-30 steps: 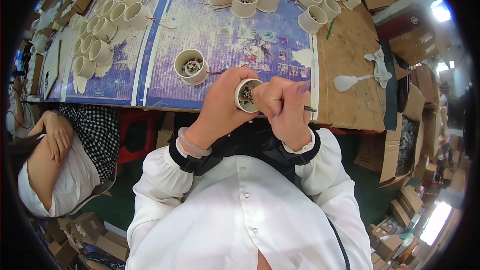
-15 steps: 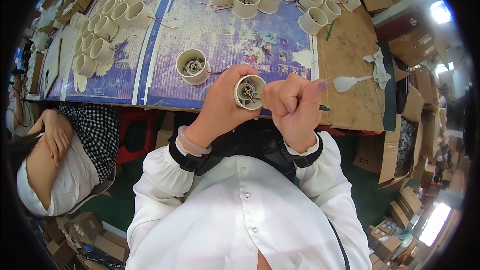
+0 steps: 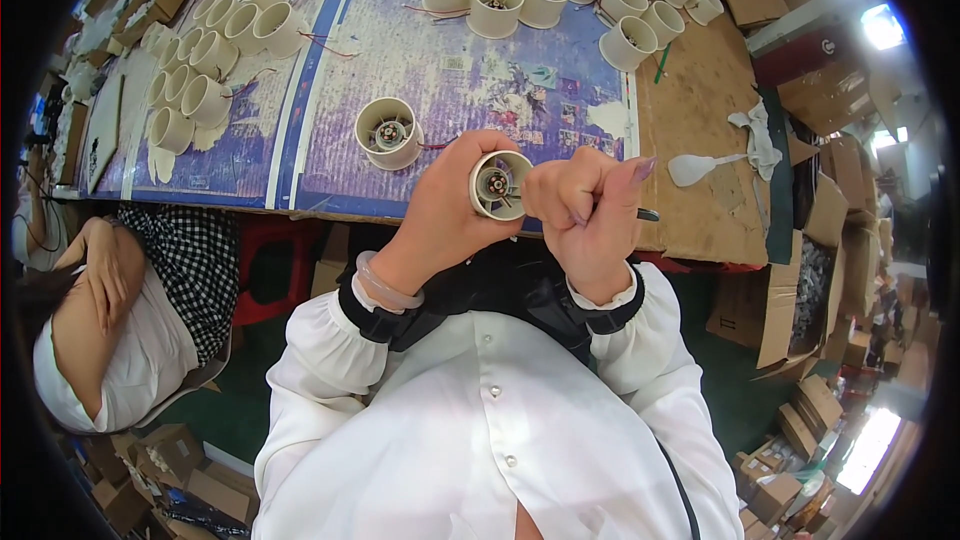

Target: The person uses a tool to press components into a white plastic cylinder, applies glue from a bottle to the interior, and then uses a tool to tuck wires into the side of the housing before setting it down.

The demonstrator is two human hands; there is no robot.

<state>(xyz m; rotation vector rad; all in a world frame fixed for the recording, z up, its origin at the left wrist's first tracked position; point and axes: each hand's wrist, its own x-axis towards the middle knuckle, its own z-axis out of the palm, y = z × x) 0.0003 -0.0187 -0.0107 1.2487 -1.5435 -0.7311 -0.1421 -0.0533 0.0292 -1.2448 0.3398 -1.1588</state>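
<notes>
My left hand [image 3: 447,195] is wrapped round a cream plastic cylinder [image 3: 480,195], tilted so that its open mouth faces up toward me. Inside it sits a round motor core [image 3: 498,183] with coppery windings. Close against the rim on the right, my right hand [image 3: 590,200] is closed on a thin dark tool [image 3: 650,215]. One end of the tool sticks out past the fingers; its other end seems to reach into the cylinder's mouth, and its kind is hidden by the hand. Another such cylinder [image 3: 388,145] stands upright beyond my left hand, a red wire at its side.
Several like cylinders stand in groups at the table's far side [image 3: 495,8] and left [image 3: 205,100]. A white squeeze bottle [image 3: 690,169] lies by a crumpled cloth [image 3: 762,140] on brown cardboard. At left sits another person, one hand [image 3: 105,275] on an arm. Boxes [image 3: 800,290] stand right.
Hardly anything differs. The dark tool's outer end has shifted slightly at my right hand, while both hands keep their places at the cylinder. The seated person's hand has moved slightly.
</notes>
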